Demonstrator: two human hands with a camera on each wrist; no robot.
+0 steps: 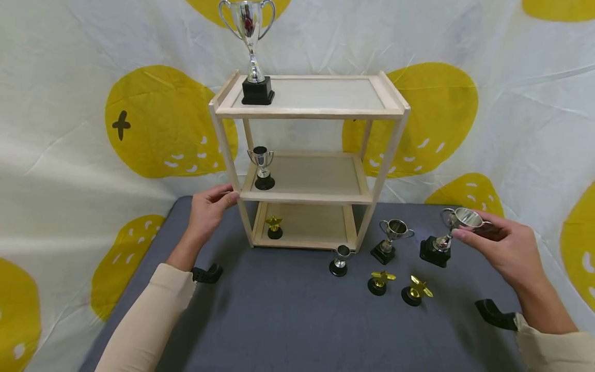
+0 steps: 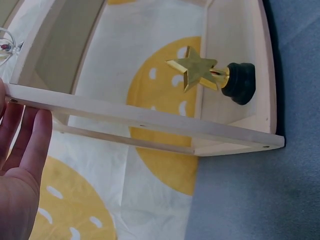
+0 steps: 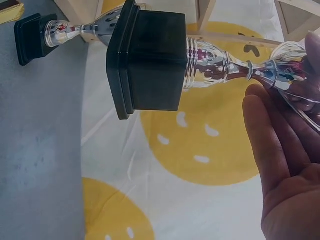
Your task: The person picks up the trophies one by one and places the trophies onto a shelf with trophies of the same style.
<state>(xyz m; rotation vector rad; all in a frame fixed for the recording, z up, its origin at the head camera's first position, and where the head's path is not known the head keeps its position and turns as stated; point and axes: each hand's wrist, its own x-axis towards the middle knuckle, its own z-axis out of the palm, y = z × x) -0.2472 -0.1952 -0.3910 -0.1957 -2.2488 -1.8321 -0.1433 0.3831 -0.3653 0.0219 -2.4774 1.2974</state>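
Observation:
My right hand grips a silver trophy cup by its bowl, at the right of the head view. In the right wrist view its square black base hangs clear of the table, tilted. My left hand pinches the left front post of a pale wooden three-tier shelf near the middle tier. A large silver trophy stands on the top tier at left, a small silver cup on the middle one, and a gold star trophy on the bottom.
Right of the shelf, a silver cup with a square base and a small silver cup stand on the grey table. Nearer are two gold star trophies, one left and one right. A patterned cloth hangs behind.

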